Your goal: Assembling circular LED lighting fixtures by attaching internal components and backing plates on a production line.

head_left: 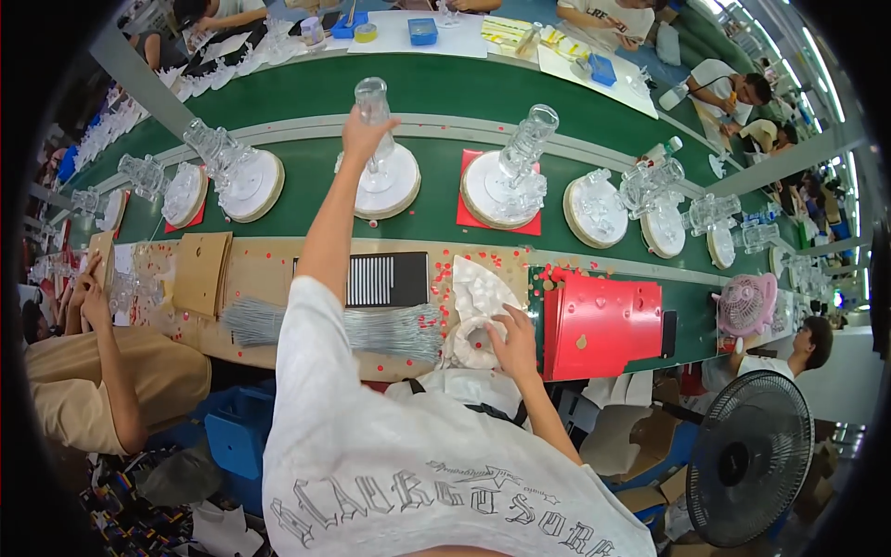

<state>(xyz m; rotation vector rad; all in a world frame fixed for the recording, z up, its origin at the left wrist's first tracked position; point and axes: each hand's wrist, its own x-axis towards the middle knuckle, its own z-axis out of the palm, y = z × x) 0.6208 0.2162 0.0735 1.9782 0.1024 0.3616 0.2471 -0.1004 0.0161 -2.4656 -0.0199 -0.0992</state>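
Observation:
My left hand (pixel 365 137) reaches far out over the green belt, its fingers closed round a clear, bulging, bottle-shaped piece (pixel 371 91). That piece stands above a round white disc with a tan rim (pixel 387 197). Close to my body, my right hand (pixel 515 342) rests at the edge of a white crumpled, ring-shaped wrapping (pixel 471 342), fingers apart. A crumpled white sheet (pixel 480 286) lies just beyond it. To the right of the left hand, another clear bottle-shaped piece (pixel 531 139) stands on a white disc with a red sheet under it.
Bundled grey wires (pixel 390 331), a black-and-white striped board (pixel 399 278) and stacked red sheets (pixel 603 320) lie on the bench. A pink fan (pixel 747 304) and a black fan (pixel 750 459) stand right. More discs with clear pieces line the green belt (pixel 436 176). People sit around.

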